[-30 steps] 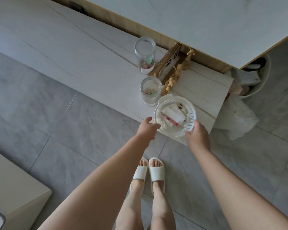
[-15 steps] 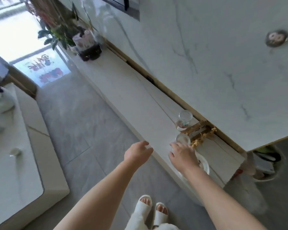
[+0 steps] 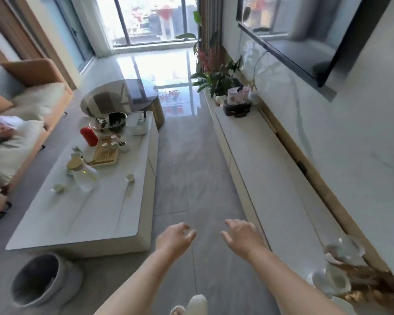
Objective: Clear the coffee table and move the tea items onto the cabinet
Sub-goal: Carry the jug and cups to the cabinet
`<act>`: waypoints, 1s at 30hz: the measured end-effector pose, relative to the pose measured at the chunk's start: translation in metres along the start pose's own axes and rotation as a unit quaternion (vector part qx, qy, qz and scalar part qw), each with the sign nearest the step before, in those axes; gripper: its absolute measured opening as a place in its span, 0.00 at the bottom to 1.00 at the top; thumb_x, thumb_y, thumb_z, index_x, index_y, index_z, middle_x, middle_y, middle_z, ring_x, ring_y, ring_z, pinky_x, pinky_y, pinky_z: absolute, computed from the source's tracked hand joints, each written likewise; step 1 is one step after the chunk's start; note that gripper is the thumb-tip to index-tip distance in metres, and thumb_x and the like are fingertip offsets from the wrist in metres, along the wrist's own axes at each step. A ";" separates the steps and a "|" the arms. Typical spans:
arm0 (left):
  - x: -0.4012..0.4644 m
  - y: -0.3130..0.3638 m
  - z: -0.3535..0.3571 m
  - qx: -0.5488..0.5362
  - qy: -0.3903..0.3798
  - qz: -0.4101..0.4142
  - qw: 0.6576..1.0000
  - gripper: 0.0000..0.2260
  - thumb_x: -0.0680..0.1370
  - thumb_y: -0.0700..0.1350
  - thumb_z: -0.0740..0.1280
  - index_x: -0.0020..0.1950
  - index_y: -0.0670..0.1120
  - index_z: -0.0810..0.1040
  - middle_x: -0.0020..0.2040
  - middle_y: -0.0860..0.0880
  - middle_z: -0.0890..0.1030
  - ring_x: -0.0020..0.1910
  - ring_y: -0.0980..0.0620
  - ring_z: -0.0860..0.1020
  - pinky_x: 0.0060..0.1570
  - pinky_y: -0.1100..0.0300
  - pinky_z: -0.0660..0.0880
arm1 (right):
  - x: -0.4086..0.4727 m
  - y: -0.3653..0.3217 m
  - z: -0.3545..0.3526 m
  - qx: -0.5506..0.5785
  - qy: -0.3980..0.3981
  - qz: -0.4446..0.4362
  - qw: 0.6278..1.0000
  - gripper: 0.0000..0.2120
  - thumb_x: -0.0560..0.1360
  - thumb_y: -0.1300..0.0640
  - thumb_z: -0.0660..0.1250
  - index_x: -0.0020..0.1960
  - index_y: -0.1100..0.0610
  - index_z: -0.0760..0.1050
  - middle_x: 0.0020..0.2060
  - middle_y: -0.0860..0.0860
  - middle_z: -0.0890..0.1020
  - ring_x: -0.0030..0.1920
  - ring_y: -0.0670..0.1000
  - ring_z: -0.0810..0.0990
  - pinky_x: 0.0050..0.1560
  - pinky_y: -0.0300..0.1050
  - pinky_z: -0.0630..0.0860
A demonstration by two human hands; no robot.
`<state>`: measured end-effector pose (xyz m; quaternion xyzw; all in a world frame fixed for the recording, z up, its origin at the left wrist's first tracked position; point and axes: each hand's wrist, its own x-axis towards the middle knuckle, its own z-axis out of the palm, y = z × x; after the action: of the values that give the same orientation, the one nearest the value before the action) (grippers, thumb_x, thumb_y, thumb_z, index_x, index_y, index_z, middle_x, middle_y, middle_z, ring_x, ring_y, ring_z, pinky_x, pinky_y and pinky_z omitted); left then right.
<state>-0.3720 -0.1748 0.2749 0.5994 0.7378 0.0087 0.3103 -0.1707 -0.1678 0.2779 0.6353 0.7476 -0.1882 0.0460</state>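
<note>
Both hands are empty, fingers loosely spread: the left hand (image 3: 174,239) and right hand (image 3: 242,238) hang over the floor between the coffee table (image 3: 96,214) to their left and the cabinet (image 3: 271,178) to their right. Most of the work looks undone. Well ahead and left of the hands, the table carries a wooden tea tray (image 3: 106,153) with small cups, a red canister (image 3: 89,136), a clear jug (image 3: 83,175), a kettle (image 3: 137,123), a dark bowl (image 3: 114,121) and two loose cups (image 3: 130,177). Near the right wrist, blurred glass jars (image 3: 344,248) stand on the cabinet end; the long stretch of top ahead of them is bare up to a potted plant (image 3: 236,98). Half a second earlier the right hand rested at the white basket by those jars and the view faced the cabinet; now both hands are clear of it and the view faces down the room, with the table's items in sight
</note>
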 end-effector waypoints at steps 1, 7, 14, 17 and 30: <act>0.001 -0.017 -0.009 -0.007 0.002 -0.016 1.000 0.19 0.76 0.61 0.59 0.63 0.55 0.75 0.61 0.54 0.79 0.60 0.53 0.77 0.52 0.60 0.71 | 0.010 -0.017 0.000 -0.006 -0.004 -0.014 1.000 0.20 0.77 0.45 0.55 0.65 0.53 0.68 0.61 0.52 0.76 0.62 0.54 0.73 0.62 0.47 0.66; 0.012 -0.111 -0.057 -0.041 0.016 -0.089 0.995 0.20 0.76 0.61 0.59 0.64 0.53 0.74 0.64 0.52 0.78 0.63 0.51 0.75 0.57 0.58 0.71 | 0.067 -0.115 0.000 -0.016 -0.008 -0.077 0.997 0.21 0.77 0.43 0.56 0.66 0.52 0.68 0.61 0.52 0.77 0.63 0.54 0.74 0.61 0.46 0.67; 0.022 -0.188 -0.100 -0.083 0.049 -0.144 0.985 0.18 0.77 0.60 0.58 0.60 0.53 0.77 0.60 0.52 0.80 0.59 0.50 0.77 0.54 0.58 0.73 | 0.115 -0.211 0.015 0.015 -0.051 -0.104 0.993 0.21 0.77 0.43 0.56 0.66 0.51 0.67 0.61 0.52 0.77 0.63 0.53 0.74 0.61 0.46 0.67; 0.028 -0.212 -0.113 -0.109 0.058 -0.168 0.978 0.19 0.77 0.60 0.58 0.60 0.53 0.76 0.59 0.52 0.80 0.58 0.50 0.77 0.54 0.58 0.73 | 0.136 -0.241 0.019 0.017 -0.073 -0.122 0.990 0.21 0.77 0.43 0.56 0.66 0.52 0.68 0.60 0.52 0.78 0.62 0.53 0.74 0.60 0.47 0.68; 0.133 -0.260 -0.179 -0.161 0.069 -0.261 0.949 0.21 0.78 0.59 0.56 0.64 0.50 0.74 0.61 0.49 0.79 0.58 0.49 0.77 0.57 0.55 0.75 | 0.301 -0.336 0.007 -0.030 -0.116 -0.231 0.966 0.21 0.77 0.46 0.55 0.67 0.53 0.67 0.63 0.51 0.76 0.62 0.54 0.74 0.60 0.48 0.68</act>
<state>-0.6964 -0.0653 0.2597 0.3258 0.8768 0.0877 0.3426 -0.5535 0.0692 0.2540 0.4175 0.8690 -0.2433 0.1069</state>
